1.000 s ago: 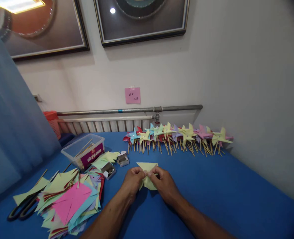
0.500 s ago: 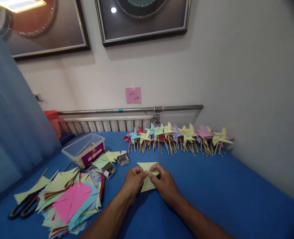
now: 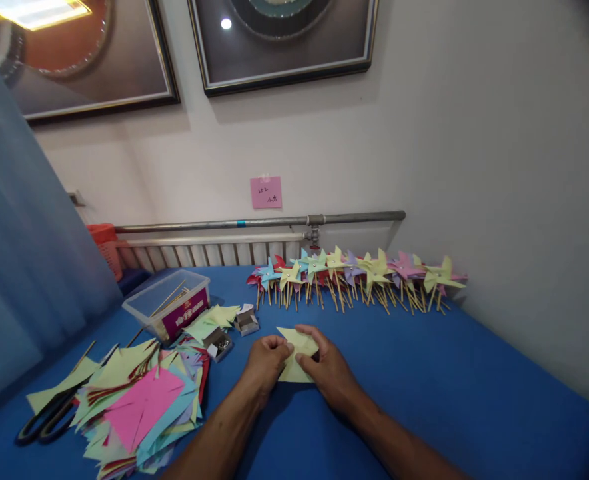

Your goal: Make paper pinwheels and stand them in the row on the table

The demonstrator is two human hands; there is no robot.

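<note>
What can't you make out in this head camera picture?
In the head view:
Yellow paper: right edge partly hidden by the right hand.
Shiny bits in the nearer small box: too small to count.
Paper pile: sheets beneath covered by the pink sheet.
Central framed picture: top cut off by the image edge.

Framed picture (image 3: 87, 57) at ten o'clock, cropped top and left, second framed picture (image 3: 284, 48) at twelve, top cropped, pink note (image 3: 265, 193) at eleven, script illegibly small, yellow paper (image 3: 303, 343) at six, sides partly covered by left hand (image 3: 265, 361) and right hand (image 3: 330, 368).
</note>
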